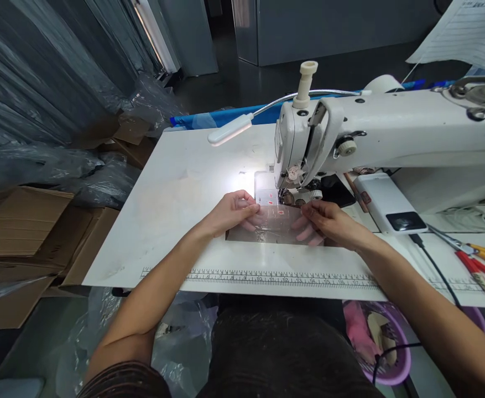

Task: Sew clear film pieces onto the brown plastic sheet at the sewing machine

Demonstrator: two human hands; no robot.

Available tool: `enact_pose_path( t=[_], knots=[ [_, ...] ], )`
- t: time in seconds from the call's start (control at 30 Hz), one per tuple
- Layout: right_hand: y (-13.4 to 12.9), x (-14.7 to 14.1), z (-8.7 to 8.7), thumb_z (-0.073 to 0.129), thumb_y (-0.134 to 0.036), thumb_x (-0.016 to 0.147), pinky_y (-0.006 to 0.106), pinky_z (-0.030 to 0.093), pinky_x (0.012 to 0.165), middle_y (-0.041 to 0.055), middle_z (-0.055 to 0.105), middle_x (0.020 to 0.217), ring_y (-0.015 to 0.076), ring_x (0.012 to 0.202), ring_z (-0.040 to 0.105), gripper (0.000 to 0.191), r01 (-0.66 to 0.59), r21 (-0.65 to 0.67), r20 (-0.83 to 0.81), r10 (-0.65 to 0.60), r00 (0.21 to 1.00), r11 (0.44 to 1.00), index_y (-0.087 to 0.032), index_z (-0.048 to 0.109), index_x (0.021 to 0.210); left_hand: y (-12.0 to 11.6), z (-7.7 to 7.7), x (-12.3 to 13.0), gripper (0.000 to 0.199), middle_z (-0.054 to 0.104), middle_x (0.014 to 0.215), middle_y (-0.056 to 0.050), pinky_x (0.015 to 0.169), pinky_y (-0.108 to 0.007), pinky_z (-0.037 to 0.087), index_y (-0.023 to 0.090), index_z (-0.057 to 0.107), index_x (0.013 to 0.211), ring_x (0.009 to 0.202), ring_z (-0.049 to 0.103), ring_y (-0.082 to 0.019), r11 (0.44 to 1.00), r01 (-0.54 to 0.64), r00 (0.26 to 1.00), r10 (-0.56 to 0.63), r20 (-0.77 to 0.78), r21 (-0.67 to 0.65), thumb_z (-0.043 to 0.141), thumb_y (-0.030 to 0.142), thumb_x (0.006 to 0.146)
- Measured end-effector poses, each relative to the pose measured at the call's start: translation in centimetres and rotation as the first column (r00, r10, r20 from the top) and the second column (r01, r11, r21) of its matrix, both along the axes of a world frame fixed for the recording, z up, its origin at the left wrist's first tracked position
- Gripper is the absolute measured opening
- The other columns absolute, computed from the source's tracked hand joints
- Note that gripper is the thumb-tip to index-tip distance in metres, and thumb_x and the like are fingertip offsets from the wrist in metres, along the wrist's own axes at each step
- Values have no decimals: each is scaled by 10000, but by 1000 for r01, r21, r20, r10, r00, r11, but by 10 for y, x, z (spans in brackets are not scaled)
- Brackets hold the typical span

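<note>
A sheer, see-through piece of material (276, 224) with small red marks lies in front of the sewing machine (300, 138). My left hand (238, 211) pinches its left edge between thumb and fingers. At the other end my right hand (321, 218) grips the upper right edge, close to the presser foot. The fingers of both hands show through the sheet. Its upper edge reaches the metal needle plate (262, 181), under the needle area. I cannot tell whether the needle is in the material.
A lamp (230, 130) on a bendable neck lights the needle area. To the right lie a white power bank (389, 203) with a cable and scissors (480, 260) with red and orange handles. Printed rulers (267, 278) run along the table's front edge. Cardboard boxes (22, 221) stand left.
</note>
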State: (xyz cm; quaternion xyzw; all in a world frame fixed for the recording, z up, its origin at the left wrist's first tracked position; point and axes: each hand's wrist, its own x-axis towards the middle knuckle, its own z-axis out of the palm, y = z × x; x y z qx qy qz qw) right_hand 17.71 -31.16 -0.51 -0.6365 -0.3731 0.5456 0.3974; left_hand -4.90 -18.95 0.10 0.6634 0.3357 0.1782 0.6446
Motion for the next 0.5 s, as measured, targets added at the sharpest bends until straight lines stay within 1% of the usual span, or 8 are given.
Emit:
enact_pose_path(
  t=[0.07, 0.1, 0.13, 0.2, 0.27, 0.4, 0.47, 0.5],
  knots=[
    [-1, 3, 3, 562, -403, 981, 271, 539, 478, 99, 732, 884, 182, 639, 697, 237, -45, 37, 145, 39, 989, 998, -198, 561, 863, 3, 0, -1, 158, 742, 902, -87, 578, -278, 560, 174, 537, 919, 699, 715, -163, 933, -6, 986, 65, -152, 360, 639, 294, 936],
    [0, 4, 4, 541, -373, 988, 273, 525, 501, 84, 726, 840, 178, 630, 685, 229, -49, 74, 261, 28, 965, 996, -198, 564, 842, 4, 0, -1, 104, 735, 943, -90, 586, -275, 547, 169, 543, 957, 730, 708, -164, 820, -8, 970, 146, -196, 573, 610, 248, 944],
    [2, 4, 4, 526, -346, 989, 281, 510, 532, 70, 713, 784, 181, 629, 673, 237, -53, 111, 398, 4, 918, 992, -201, 565, 807, 5, -1, 0, 84, 725, 997, -99, 608, -280, 540, 162, 553, 1000, 786, 701, -173, 657, 12, 952, 222, -208, 753, 592, 208, 943],
    [4, 3, 5, 528, -338, 975, 303, 471, 587, 52, 684, 703, 200, 652, 657, 270, -63, 160, 640, -55, 766, 985, -207, 571, 743, 8, -1, 1, 120, 700, 1076, -114, 662, -295, 532, 147, 578, 1064, 899, 676, -196, 347, 125, 946, 241, -217, 929, 557, 174, 949],
    [4, 3, 5, 603, -415, 928, 313, 427, 595, 43, 677, 700, 217, 676, 644, 257, -73, 161, 753, -75, 654, 984, -208, 615, 775, 8, -3, 1, 141, 695, 1069, -105, 709, -305, 532, 147, 612, 1066, 928, 657, -198, 203, 265, 956, 70, -284, 943, 521, 211, 979],
    [-1, 3, 4, 755, -427, 770, 300, 386, 564, 13, 671, 747, 181, 635, 583, 330, -114, 167, 714, -41, 699, 979, -193, 663, 985, 5, -9, 1, 268, 695, 1148, -104, 835, -373, 539, 167, 655, 1130, 968, 657, -214, 145, 445, 878, -268, -397, 884, 594, 372, 968],
    [-2, 0, 3, 746, -357, 749, 295, 395, 560, 2, 641, 715, 160, 611, 552, 301, -90, 196, 621, -53, 782, 976, -179, 668, 979, 4, -12, -1, 313, 678, 1221, -126, 890, -413, 532, 174, 660, 1162, 1043, 652, -239, 215, 440, 877, -312, -366, 872, 621, 402, 952],
    [-1, -4, 2, 743, -343, 743, 292, 402, 555, -1, 627, 701, 153, 605, 543, 285, -61, 209, 548, -65, 834, 976, -174, 670, 960, 5, -12, -2, 319, 679, 1216, -132, 896, -412, 534, 170, 667, 1149, 1057, 652, -240, 297, 413, 894, -312, -321, 861, 623, 415, 950]
  ],
)
